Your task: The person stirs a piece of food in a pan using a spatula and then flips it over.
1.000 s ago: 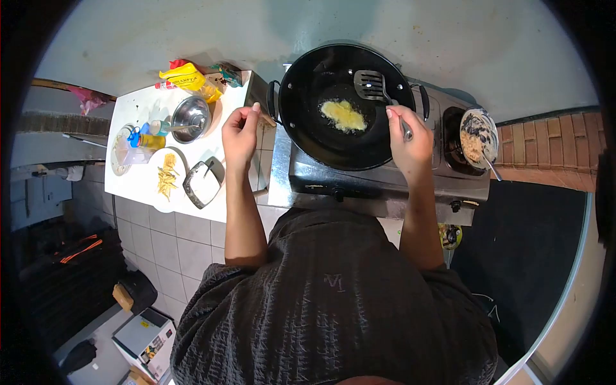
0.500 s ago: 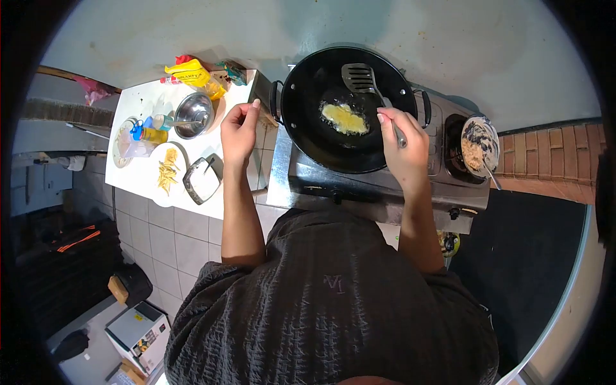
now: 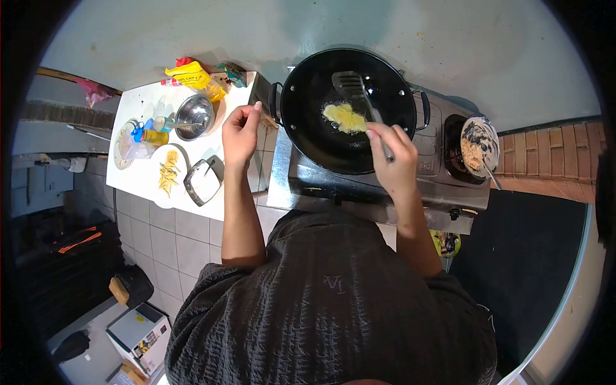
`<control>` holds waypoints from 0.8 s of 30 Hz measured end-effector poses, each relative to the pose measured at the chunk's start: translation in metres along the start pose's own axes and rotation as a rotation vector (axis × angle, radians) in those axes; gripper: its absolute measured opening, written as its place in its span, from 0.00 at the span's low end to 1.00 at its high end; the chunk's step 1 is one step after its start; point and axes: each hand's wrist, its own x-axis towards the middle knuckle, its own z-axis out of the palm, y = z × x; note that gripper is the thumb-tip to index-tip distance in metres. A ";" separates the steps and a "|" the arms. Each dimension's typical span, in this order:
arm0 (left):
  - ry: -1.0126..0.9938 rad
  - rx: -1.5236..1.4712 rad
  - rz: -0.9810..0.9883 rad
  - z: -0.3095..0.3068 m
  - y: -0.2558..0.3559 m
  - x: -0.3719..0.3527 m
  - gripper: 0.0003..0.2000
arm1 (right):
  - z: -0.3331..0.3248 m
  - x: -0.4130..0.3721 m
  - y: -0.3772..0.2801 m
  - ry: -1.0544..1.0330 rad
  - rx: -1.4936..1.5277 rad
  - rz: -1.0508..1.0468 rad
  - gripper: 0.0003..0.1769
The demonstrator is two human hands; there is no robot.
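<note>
Gripping the spatula (image 3: 369,108) near the end of its handle, the right hand (image 3: 394,160) works over the near right rim of the pan (image 3: 308,140), upper centre of the frame! The slotted blade sits out beyond the food, toward the top of the frame; whether it touches the pan is impossible to tell. And there's the star, one yellow piece of food (image 3: 345,118), lying in the middle of the pan with small bubbles round its edge and the spatula's shaft just to its right.

Over on the left, the left hand (image 3: 241,136) is loosely closed, thumb up, nothing visible in it, just beside the pan's left handle (image 3: 273,102) and seemingly not touching it.

How to play this well? A low, flat blade looks best, slipped under a whole edge rather than poked at the middle, because a piece this soft-looking could tear. Small, slow strokes should keep the oil from splashing. Those right-hand fingers sit rather close to the pan, so a grip farther back would be kinder. A light hold on that left handle might steady everything, provided it isn't hot.
</note>
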 end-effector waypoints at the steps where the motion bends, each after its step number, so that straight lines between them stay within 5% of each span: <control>1: 0.006 0.023 -0.015 -0.001 0.001 -0.001 0.12 | -0.002 0.002 0.003 0.001 -0.004 0.003 0.05; 24: -0.110 0.007 0.025 -0.007 -0.023 0.018 0.12 | -0.004 -0.005 0.001 0.107 -0.113 0.082 0.06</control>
